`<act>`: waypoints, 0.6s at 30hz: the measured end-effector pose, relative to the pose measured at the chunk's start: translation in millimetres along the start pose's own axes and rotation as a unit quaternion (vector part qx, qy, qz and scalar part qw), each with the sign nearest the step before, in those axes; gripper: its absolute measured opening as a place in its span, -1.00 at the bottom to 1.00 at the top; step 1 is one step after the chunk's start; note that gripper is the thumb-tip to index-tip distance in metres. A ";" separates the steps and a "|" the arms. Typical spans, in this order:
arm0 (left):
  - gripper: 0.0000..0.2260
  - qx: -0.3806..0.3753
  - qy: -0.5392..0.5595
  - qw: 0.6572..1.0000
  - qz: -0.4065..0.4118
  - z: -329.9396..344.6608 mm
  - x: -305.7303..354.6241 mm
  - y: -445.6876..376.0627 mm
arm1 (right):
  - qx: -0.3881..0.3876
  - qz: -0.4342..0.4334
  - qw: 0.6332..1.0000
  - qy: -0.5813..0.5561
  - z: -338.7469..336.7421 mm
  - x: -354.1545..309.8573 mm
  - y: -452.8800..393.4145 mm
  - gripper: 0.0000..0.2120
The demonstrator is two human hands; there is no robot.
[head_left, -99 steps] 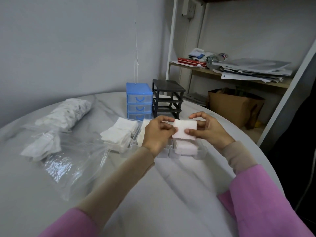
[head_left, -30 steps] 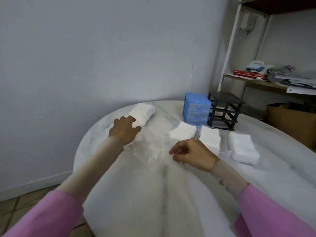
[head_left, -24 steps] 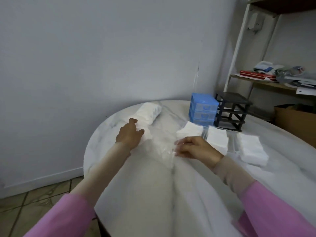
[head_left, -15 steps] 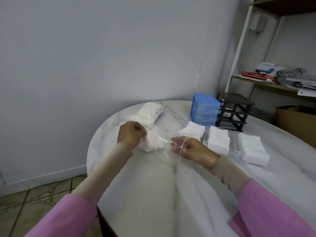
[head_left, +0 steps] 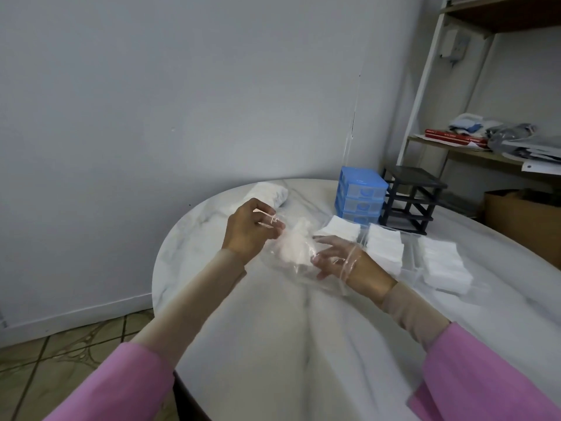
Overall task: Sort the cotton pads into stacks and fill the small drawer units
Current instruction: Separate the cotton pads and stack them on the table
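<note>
My left hand pinches the rim of a clear plastic bag that holds a clump of white cotton pads. My right hand is pushed inside the bag's mouth, fingers spread and reaching toward the pads. To the right lie three stacks of cotton pads, some in clear drawer trays. A blue drawer unit and an empty black drawer frame stand behind them.
A second wrapped bundle of cotton pads lies at the far left of the round marble table. The table edge drops to a tiled floor on the left. A shelf with papers and a cardboard box stands at the right.
Both hands left the pad stacks and went to the plastic bag. The left hand lifted its rim, and the right hand has slid into the bag's mouth.
</note>
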State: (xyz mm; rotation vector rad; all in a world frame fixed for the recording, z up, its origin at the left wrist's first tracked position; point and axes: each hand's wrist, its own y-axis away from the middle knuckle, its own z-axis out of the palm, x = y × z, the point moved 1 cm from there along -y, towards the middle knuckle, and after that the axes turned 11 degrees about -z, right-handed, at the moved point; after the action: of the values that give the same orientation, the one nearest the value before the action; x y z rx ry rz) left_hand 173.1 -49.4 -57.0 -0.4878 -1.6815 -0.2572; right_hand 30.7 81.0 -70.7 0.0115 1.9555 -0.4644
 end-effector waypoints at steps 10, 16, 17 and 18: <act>-0.61 -0.151 0.008 0.988 0.009 13.2 9.1 14.5 | 0.023 0.023 0.999 -0.042 -3.8 -1.8 -0.4 -0.69; -0.67 -0.222 -0.014 0.975 0.012 19.7 13.0 21.4 | 0.059 0.070 0.995 -0.036 -5.3 12.5 -6.2 -0.87; -0.68 -0.225 -0.015 0.974 0.013 20.5 13.9 22.1 | 0.057 0.080 0.994 -0.047 -5.7 14.0 -7.5 -0.86; -0.69 -0.230 -0.015 0.973 0.012 20.9 15.0 23.2 | 0.063 0.087 0.993 -0.046 -5.7 13.7 -8.5 -0.81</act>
State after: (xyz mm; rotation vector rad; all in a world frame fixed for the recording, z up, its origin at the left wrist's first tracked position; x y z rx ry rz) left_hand 163.6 -17.2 -48.3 -0.8570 -1.6428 -0.6316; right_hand 18.1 72.2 -78.1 0.2348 1.8148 -0.4632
